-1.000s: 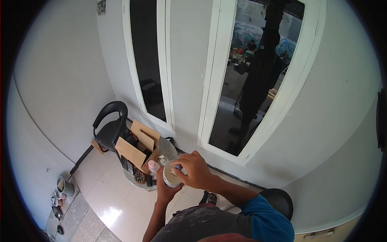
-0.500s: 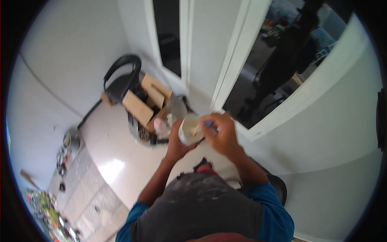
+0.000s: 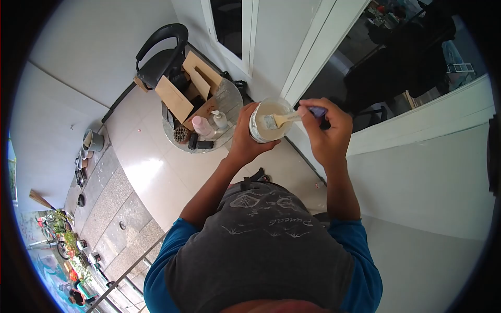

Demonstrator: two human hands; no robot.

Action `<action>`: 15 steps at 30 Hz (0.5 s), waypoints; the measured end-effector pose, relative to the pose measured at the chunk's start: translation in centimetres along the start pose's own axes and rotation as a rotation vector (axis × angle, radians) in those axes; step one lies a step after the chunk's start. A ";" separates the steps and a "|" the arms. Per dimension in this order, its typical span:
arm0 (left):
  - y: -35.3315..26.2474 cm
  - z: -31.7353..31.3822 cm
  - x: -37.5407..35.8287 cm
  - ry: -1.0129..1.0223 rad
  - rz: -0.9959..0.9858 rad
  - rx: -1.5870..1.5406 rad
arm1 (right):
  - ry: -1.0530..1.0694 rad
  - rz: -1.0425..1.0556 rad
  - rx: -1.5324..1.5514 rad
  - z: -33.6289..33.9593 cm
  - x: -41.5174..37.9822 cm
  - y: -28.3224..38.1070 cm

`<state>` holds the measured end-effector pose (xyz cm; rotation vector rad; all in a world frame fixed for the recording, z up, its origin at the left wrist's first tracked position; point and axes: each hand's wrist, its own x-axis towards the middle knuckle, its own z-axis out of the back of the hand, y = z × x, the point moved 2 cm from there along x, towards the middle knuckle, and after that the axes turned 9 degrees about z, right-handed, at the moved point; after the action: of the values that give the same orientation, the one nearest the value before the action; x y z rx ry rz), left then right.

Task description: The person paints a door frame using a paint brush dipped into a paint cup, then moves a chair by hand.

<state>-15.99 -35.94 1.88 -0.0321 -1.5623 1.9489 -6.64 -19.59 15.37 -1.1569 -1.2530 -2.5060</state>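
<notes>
Gripping a round open tub from its left side and beneath, the left hand held it up at chest height in front of the person, fingers wrapped around its wall. Inside the tub lay a pale, cream-coloured paint or paste that covered the bottom. The right hand was clenched around the purple handle of a small brush, whose light bristles reached over the tub's rim and sat above the cream contents; whether the bristles touched the surface could not be told. Below and to the left of the tub, on the tiled floor, stood a small round table with a grey top. On it sat an open cardboard box with its flaps raised and dark items inside, too small to make out. Just beside the box stood a pink bottle and a white pump bottle, with a round brown object and a few dark items near the table's front edge. A black chair stood behind the table against the white wall. Further left, by the wall, a grey cup sat on the floor, its contents not visible.
</notes>
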 end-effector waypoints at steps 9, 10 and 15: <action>1.4 -4.1 3.1 -0.033 -0.015 0.046 | -0.237 -0.361 0.309 3.9 0.1 -7.9; 1.4 -4.5 3.4 -0.020 -0.008 0.048 | -0.263 -0.357 0.291 4.1 0.2 -8.0; 1.3 -5.9 6.2 0.023 -0.044 0.045 | -0.307 -0.304 0.269 5.2 1.1 -9.1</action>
<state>-19.23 -27.90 1.15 -0.0014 -1.4919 1.9425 -8.02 -9.63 12.22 -1.4089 -1.9089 -2.3043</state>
